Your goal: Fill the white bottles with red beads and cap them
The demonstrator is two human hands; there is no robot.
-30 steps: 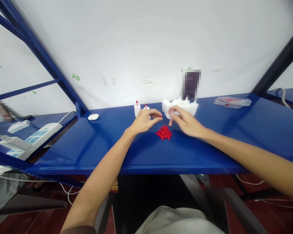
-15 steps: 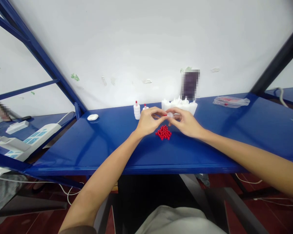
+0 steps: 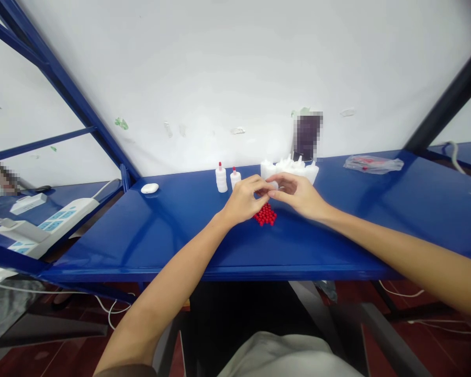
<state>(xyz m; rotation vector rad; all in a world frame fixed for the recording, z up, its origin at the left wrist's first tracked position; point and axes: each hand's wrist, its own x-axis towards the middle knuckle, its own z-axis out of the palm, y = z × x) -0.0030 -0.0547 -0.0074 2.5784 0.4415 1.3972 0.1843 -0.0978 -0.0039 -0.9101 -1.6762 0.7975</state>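
Over the blue table point(image 3: 172, 225), my two hands meet in front of me. My right hand point(image 3: 302, 196) is closed on a small white squeeze bottle point(image 3: 273, 185), which lies sideways and is mostly covered by fingers. My left hand point(image 3: 244, 200) pinches the bottle's left end, where the fingers now hide the red cap. Just below them lies a pile of small red caps point(image 3: 266, 215), partly behind my left fingers. To the left stand two white bottles with red-tipped nozzles, a nearer-left bottle point(image 3: 221, 180) and one beside it point(image 3: 235, 178).
Behind my hands stands a cluster of white bottles with bare nozzles point(image 3: 310, 172). A dark blurred-out panel point(image 3: 307, 137) leans on the wall. A clear plastic bag point(image 3: 373, 164) lies at right, a white earbud case point(image 3: 149, 188) at left. Power strips point(image 3: 58, 222) sit farther left.
My left hand has turned and its fingers have closed further over the bottle's end, hiding the red cap that showed before. The second capped bottle shows more fully.
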